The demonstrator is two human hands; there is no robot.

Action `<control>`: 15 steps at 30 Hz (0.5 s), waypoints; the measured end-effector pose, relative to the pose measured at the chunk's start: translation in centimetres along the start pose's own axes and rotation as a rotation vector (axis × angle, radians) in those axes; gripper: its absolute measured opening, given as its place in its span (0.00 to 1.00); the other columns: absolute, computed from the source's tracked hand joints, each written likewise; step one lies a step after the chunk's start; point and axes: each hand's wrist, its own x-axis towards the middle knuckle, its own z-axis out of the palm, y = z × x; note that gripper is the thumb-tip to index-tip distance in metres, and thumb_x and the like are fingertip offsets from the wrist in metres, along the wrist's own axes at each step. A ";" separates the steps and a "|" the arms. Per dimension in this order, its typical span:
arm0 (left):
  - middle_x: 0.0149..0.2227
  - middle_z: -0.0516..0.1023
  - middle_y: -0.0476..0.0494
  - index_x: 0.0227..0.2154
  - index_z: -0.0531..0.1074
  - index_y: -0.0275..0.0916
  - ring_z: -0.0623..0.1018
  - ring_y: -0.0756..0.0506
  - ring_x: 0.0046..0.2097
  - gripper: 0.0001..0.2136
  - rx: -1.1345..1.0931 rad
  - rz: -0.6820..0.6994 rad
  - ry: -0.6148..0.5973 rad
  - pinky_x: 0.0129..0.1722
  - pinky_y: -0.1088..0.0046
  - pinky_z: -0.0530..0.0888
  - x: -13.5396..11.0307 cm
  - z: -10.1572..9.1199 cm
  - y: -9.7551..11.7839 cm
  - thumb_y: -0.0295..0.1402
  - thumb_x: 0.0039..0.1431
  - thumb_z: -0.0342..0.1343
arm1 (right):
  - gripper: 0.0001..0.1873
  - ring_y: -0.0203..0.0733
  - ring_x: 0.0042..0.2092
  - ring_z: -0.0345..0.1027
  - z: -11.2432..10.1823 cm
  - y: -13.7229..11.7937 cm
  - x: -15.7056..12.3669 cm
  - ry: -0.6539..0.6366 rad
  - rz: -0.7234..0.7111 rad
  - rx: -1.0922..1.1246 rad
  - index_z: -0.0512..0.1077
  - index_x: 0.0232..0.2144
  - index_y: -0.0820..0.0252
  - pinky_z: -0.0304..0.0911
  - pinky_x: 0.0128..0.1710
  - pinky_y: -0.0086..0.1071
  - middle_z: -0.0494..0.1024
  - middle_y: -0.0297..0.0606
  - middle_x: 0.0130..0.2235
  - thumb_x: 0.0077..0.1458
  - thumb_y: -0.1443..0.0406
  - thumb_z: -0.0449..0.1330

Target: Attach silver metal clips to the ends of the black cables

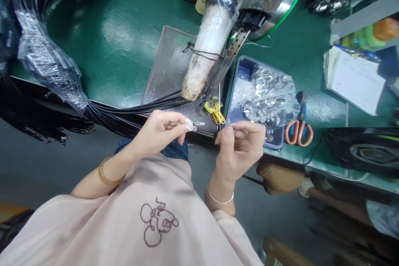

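Note:
My left hand (160, 131) is closed in a pinch on a small metal terminal (198, 124) at the end of a thin wire, just in front of the table edge. My right hand (241, 145) is also pinched shut, holding a thin wire (220, 104) that rises straight up from its fingers. The two hands are a short gap apart, above my lap. A bundle of black cables (131, 112) runs from the left toward my left hand. Yellow clips (215, 110) lie just behind the hands on a grey metal plate (168, 66).
A blue tray (246, 68) with clear bags of small metal parts stands right of the plate. Orange-handled scissors (298, 129) lie beside it. A plastic-wrapped machine arm (212, 37) hangs over the plate. Bagged black cables (46, 62) fill the left of the green table (118, 20).

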 end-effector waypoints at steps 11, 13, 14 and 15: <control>0.26 0.80 0.45 0.28 0.83 0.33 0.73 0.52 0.27 0.06 -0.139 -0.022 0.124 0.27 0.78 0.71 0.9 0.5 -0.1 0.32 0.53 0.64 | 0.09 0.41 0.39 0.84 1.3 0.9 -0.1 -0.068 -0.474 -0.224 0.70 0.36 0.52 0.80 0.38 0.33 0.86 0.36 0.41 0.61 0.71 0.64; 0.27 0.81 0.45 0.25 0.82 0.34 0.75 0.51 0.29 0.05 -0.133 -0.017 0.168 0.30 0.77 0.74 1.3 0.7 0.1 0.31 0.51 0.64 | 0.09 0.41 0.38 0.84 1.5 1.0 0.0 -0.066 -0.467 -0.206 0.69 0.36 0.52 0.80 0.38 0.33 0.87 0.37 0.40 0.61 0.72 0.63; 0.27 0.81 0.45 0.24 0.81 0.34 0.75 0.51 0.29 0.05 -0.126 -0.016 0.190 0.30 0.77 0.74 1.4 0.8 0.1 0.30 0.50 0.64 | 0.09 0.41 0.39 0.84 1.6 1.0 0.0 -0.069 -0.464 -0.190 0.69 0.36 0.53 0.80 0.38 0.33 0.87 0.37 0.41 0.60 0.72 0.63; 0.26 0.80 0.46 0.24 0.81 0.34 0.74 0.51 0.28 0.04 -0.120 -0.013 0.210 0.29 0.78 0.73 1.6 0.9 0.2 0.29 0.50 0.63 | 0.10 0.41 0.39 0.84 1.7 1.0 0.0 -0.073 -0.461 -0.173 0.69 0.37 0.53 0.80 0.38 0.33 0.87 0.38 0.41 0.60 0.73 0.63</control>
